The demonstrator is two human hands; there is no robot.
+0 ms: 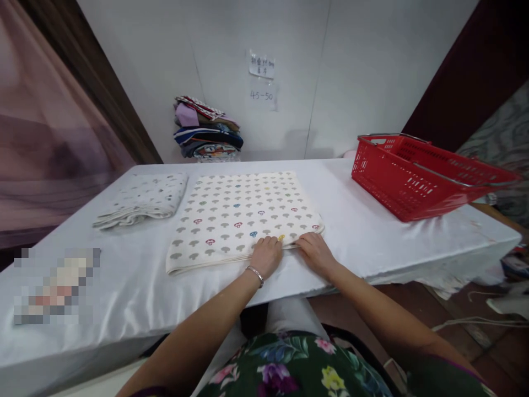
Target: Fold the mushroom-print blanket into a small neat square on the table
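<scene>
A cream cloth (243, 209) printed with grey and coloured mushrooms lies folded flat in front of me, its layers showing along the near edge. My left hand (266, 256), with a bracelet at the wrist, is closed on that near edge, right of its middle. Close beside it, my right hand (314, 252) grips the same edge near the right corner. The fingertips of both hands rest on top of the print, while the thumbs are mostly hidden. To the left lies another folded white cloth (151, 193) with small dark spots.
A white-covered table (343, 220) spans the view. At the back right stands a red plastic basket (405, 182). Several folded fabrics make a stack (209, 132) against the wall. A blurred-out item (58, 286) lies front left. Paper notes (262, 66) hang on the wall.
</scene>
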